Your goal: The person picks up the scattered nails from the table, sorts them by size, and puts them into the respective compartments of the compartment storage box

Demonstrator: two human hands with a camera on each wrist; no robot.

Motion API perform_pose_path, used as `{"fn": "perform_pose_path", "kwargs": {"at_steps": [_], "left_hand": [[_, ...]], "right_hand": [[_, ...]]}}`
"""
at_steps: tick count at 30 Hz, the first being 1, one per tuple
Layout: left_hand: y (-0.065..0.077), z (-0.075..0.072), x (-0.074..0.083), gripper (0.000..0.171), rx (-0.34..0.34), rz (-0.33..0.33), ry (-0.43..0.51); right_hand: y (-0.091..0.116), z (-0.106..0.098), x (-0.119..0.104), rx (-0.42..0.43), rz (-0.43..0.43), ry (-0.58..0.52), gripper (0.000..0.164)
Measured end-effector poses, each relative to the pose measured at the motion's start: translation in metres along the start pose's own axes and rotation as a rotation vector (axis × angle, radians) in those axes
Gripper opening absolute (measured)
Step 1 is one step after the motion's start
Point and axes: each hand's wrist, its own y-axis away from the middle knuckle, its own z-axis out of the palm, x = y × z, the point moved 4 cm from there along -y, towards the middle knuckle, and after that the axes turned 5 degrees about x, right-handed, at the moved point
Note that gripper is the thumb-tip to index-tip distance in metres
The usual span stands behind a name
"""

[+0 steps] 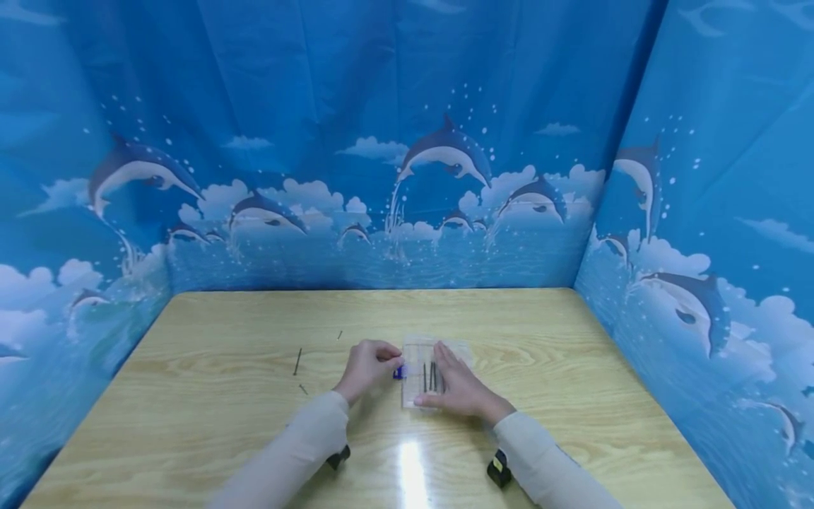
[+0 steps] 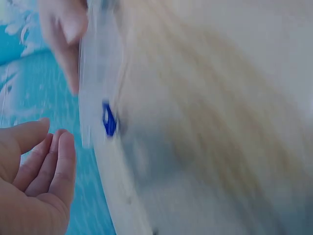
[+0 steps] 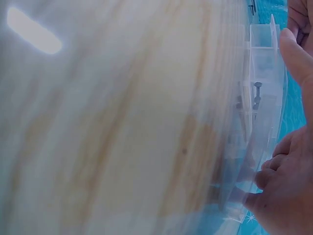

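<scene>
A clear plastic compartment box (image 1: 412, 353) lies on the table, with several dark screws (image 1: 432, 376) inside. Its blue latch (image 1: 398, 372) is on the left side. My right hand (image 1: 461, 389) lies across the box and holds it, thumb near the front edge and fingers toward the back. Beside the latch is my left hand (image 1: 372, 364). In the left wrist view, the left hand (image 2: 41, 171) has loosely bent fingers with nothing between them, apart from the blue latch (image 2: 108, 119). Whether the box lid is raised I cannot tell.
Left of the hands, a long screw (image 1: 297, 362) and two shorter ones, a near screw (image 1: 303, 389) and a far screw (image 1: 340, 334), lie loose on the wooden table (image 1: 222, 438). A blue dolphin curtain (image 1: 356, 106) stands behind the table and along its sides.
</scene>
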Motion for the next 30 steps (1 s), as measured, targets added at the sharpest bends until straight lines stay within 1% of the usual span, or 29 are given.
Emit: {"fn": "perform_pose_path", "kwargs": {"at_steps": [3,5,7,9,12,16,18,20,23,25,30], "left_hand": [[-0.003,-0.018,-0.009,0.017,0.054,-0.061,-0.021],[-0.003,-0.031,-0.015,0.019,0.080,-0.090,-0.031],[-0.002,-0.045,-0.024,0.021,0.098,-0.102,-0.034],[0.000,-0.059,-0.033,0.023,0.112,-0.107,-0.031],[0.004,-0.078,-0.045,0.025,0.138,-0.087,-0.042],[0.011,-0.102,-0.058,0.029,0.198,-0.055,-0.109],[0.015,-0.113,-0.064,0.030,0.226,-0.048,-0.141],[0.019,-0.123,-0.069,0.031,0.241,-0.059,-0.159],[0.025,-0.135,-0.077,0.032,0.237,-0.075,-0.171],[0.029,-0.140,-0.082,0.031,0.228,-0.084,-0.179],[0.035,-0.143,-0.091,0.030,0.183,-0.108,-0.204]], "right_hand": [[0.001,0.000,0.000,0.000,-0.003,0.003,0.114],[0.001,0.000,0.000,-0.001,-0.002,0.005,0.114],[0.001,0.000,0.000,0.000,-0.002,0.007,0.113],[0.001,0.000,0.000,-0.003,0.002,0.010,0.113],[0.001,0.000,0.000,-0.004,0.002,0.011,0.114],[0.002,-0.001,0.001,-0.003,-0.007,0.014,0.115],[0.002,-0.001,0.001,-0.003,-0.007,0.015,0.115],[0.002,-0.001,0.002,0.000,-0.007,0.014,0.115],[0.002,-0.001,0.001,0.004,-0.009,0.009,0.115],[0.002,0.000,0.001,0.006,-0.015,0.001,0.115],[0.002,-0.001,0.000,0.006,-0.019,0.003,0.115]]}}
